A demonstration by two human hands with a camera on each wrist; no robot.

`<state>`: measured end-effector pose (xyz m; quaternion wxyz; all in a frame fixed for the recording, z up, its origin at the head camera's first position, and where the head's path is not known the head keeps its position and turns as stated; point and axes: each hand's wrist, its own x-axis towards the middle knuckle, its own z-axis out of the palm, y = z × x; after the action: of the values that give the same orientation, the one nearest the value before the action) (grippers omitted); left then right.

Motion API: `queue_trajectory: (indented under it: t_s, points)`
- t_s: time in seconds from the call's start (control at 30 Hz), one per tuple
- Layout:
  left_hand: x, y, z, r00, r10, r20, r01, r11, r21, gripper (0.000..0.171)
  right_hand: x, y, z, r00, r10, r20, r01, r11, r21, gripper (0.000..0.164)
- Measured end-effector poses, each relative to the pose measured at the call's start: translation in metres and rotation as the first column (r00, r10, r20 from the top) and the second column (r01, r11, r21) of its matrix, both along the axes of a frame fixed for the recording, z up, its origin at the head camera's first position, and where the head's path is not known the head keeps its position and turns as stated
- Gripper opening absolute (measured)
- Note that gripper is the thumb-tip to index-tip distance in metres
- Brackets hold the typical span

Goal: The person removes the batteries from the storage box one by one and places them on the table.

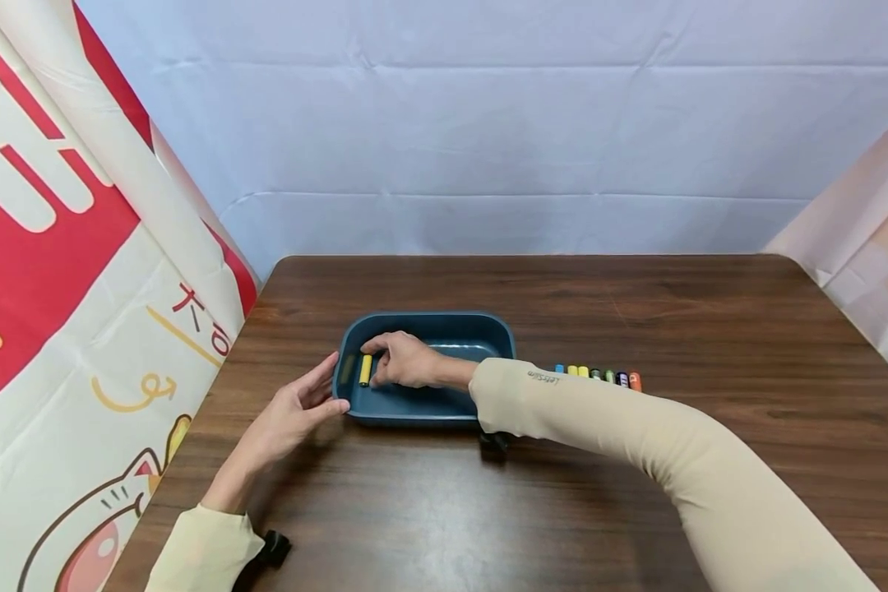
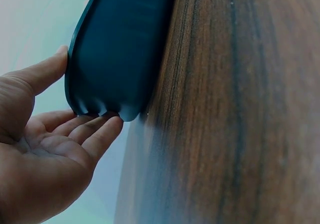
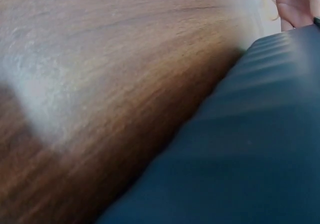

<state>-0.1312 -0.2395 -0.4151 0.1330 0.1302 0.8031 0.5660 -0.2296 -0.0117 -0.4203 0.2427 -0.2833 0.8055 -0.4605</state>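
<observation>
A dark blue rectangular tray [image 1: 414, 421] sits on the wooden table. My left hand [image 1: 284, 419] holds its left end, the thumb at the near corner and the fingers along the end wall. In the left wrist view, that thumb touches the rim of the tray [image 2: 115, 44] and the fingertips press its outer wall. Inside the tray, my right hand [image 1: 407, 360] pinches a yellow battery [image 1: 366, 370] with a black end, finger and thumb at its two ends. The right wrist view shows the tray's ribbed side [image 3: 260, 144], with the right hand's fingers out of sight.
Several coloured batteries [image 1: 583, 372] lie in a row right of the tray, partly hidden behind my right sleeve [image 1: 562, 403]. The brown table [image 1: 429, 510] ends at a pale hanging cloth [image 1: 488, 148] behind and a printed cloth [image 1: 52, 411] on the left.
</observation>
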Motion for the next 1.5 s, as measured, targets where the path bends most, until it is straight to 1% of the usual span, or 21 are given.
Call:
queue_trajectory:
  t_s: [0.17, 0.33, 0.5, 0.63, 0.83, 1.23, 1.5]
  points:
    - [0.001, 0.001, 0.0, 1.0, 0.007, -0.002, -0.007, 1.0, -0.008, 0.08, 0.001, -0.005, -0.003, 0.999, -0.015, -0.037, 0.015, 1.0, 0.01, 0.062]
    - [0.001, 0.001, -0.001, 1.0, 0.012, 0.0, -0.012, 1.0, -0.009, 0.081, 0.0, -0.008, -0.006, 0.998, -0.042, -0.04, 0.042, 0.999, 0.0, 0.061]
    - [0.0, 0.001, -0.002, 1.0, 0.01, 0.008, -0.01, 1.0, 0.006, 0.079, 0.001, -0.011, -0.006, 0.997, -0.061, -0.057, 0.06, 0.998, -0.006, 0.059]
    - [0.0, 0.001, -0.001, 1.0, 0.012, 0.001, -0.012, 1.0, -0.001, 0.078, 0.002, -0.013, -0.005, 0.994, -0.08, -0.071, 0.079, 0.997, -0.006, 0.058]
    - [0.0, 0.001, 0.0, 1.0, 0.009, -0.006, -0.009, 1.0, -0.008, 0.078, 0.003, -0.016, -0.005, 0.988, -0.101, -0.121, 0.104, 0.994, 0.018, 0.057]
    - [-0.001, 0.001, 0.0, 1.0, 0.006, 0.001, -0.006, 1.0, 0.01, 0.079, 0.007, -0.02, -0.01, 0.969, -0.101, -0.225, 0.12, 0.99, 0.071, 0.05]
    - [0.001, 0.002, 0.0, 1.0, 0.002, -0.008, -0.002, 1.0, 0.011, 0.079, 0.008, -0.021, -0.011, 0.968, -0.12, -0.222, 0.138, 0.988, 0.069, 0.047]
